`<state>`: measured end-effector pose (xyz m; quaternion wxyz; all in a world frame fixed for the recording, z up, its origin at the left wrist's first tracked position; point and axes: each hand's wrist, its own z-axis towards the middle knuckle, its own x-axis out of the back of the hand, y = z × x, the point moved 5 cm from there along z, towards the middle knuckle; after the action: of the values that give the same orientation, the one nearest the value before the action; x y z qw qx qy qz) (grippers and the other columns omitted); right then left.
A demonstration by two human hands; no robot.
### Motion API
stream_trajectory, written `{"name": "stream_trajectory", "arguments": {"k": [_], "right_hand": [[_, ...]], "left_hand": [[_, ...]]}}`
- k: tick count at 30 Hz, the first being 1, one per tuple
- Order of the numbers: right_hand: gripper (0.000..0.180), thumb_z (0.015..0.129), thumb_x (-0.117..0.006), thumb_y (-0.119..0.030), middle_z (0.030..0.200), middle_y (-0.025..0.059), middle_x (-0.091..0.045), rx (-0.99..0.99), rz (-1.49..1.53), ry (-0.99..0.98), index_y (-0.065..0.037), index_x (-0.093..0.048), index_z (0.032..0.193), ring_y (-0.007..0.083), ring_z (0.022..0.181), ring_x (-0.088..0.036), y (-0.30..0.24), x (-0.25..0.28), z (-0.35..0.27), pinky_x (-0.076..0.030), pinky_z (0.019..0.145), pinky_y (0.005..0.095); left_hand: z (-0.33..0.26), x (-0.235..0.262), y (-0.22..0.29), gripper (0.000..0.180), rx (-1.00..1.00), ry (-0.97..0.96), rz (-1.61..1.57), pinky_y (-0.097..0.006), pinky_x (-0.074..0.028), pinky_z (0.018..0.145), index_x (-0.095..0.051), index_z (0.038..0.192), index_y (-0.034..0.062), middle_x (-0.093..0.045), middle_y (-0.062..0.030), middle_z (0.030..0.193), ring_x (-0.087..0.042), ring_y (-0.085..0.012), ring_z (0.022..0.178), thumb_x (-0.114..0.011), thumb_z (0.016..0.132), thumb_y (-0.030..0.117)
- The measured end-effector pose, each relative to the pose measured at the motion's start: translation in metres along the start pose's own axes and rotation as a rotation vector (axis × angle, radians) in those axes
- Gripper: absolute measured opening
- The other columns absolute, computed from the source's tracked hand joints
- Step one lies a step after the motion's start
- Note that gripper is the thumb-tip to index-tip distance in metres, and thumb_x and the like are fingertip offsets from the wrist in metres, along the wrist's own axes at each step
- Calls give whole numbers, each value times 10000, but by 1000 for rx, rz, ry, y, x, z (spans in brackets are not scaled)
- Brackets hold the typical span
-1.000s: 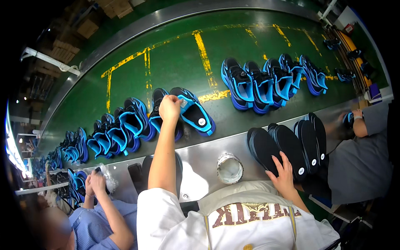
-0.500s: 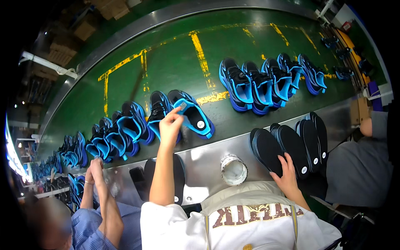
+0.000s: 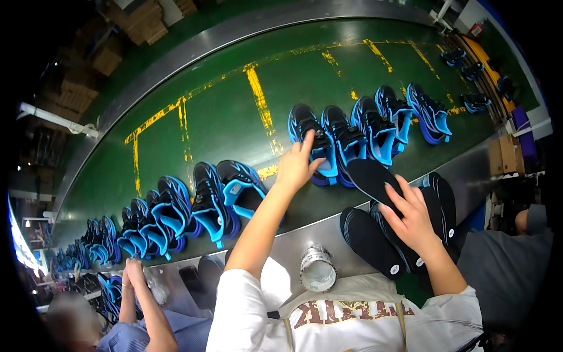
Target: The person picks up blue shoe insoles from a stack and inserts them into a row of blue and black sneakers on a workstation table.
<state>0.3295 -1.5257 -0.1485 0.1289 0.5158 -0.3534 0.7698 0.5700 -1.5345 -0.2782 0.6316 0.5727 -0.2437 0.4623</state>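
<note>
My right hand (image 3: 414, 218) holds up a black insole (image 3: 370, 178), its rounded end pointing toward the shoes. Below it lie several stacked black insoles (image 3: 368, 242) with round white stickers near their ends. My left hand (image 3: 295, 168) is over the leftmost black-and-blue sneaker (image 3: 301, 119) of the right-hand row. Its index finger reaches to the tongue and the thumb is spread apart near the blue collar; whether it grips the shoe is hard to see. A second sneaker (image 3: 233, 171), left of my forearm, stands with its collar facing me.
More sneakers (image 3: 370, 114) line the green conveyor belt (image 3: 217, 111) marked with yellow lines. An open, smeared tin (image 3: 317, 271) stands on the metal ledge (image 3: 293, 240). At left, a co-worker's hands (image 3: 134, 271) are close to other shoes. Another person's grey clothing (image 3: 498, 258) is at right.
My left hand has moved right, from a sneaker in the left-hand group to one in the right-hand row. My right hand has lifted an insole off the stack. The view has shifted slightly.
</note>
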Motion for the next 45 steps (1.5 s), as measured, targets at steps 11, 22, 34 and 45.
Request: {"name": "stream_trajectory", "arguments": {"k": [11,22,34,45], "right_hand": [[100,682,-578,-96,1006,190,-572,191,-62,-191,2,-596,670,285,793,-534,-2,-66,69,-449,728,358],[141,719,-519,-65,993,214,-551,-41,-244,-278,43,-582,783,297,831,-570,3,-189,90,-495,672,355],[186,666,-595,-143,882,219,-572,68,-140,-721,16,-634,754,342,802,-574,9,-166,98,-479,733,394],[198,763,-496,-117,980,163,-535,233,-384,-780,-6,-636,848,285,900,-536,13,-217,100,-460,752,350]], "left_hand": [[49,-18,-43,504,485,-354,-391,-395,-437,660,-602,770,-28,-591,-208,707,-580,-325,717,-499,777,465],[0,-38,-39,458,761,44,-872,-275,-321,467,-518,635,-13,-429,-13,529,-379,-88,530,-565,809,407],[-2,-32,-51,340,603,40,-938,-185,-269,456,-616,856,-40,-496,45,606,-376,-19,531,-647,781,291],[-5,-40,-61,365,539,-41,-856,-213,-365,546,-594,838,-29,-531,31,665,-435,-39,635,-518,871,326]]}}
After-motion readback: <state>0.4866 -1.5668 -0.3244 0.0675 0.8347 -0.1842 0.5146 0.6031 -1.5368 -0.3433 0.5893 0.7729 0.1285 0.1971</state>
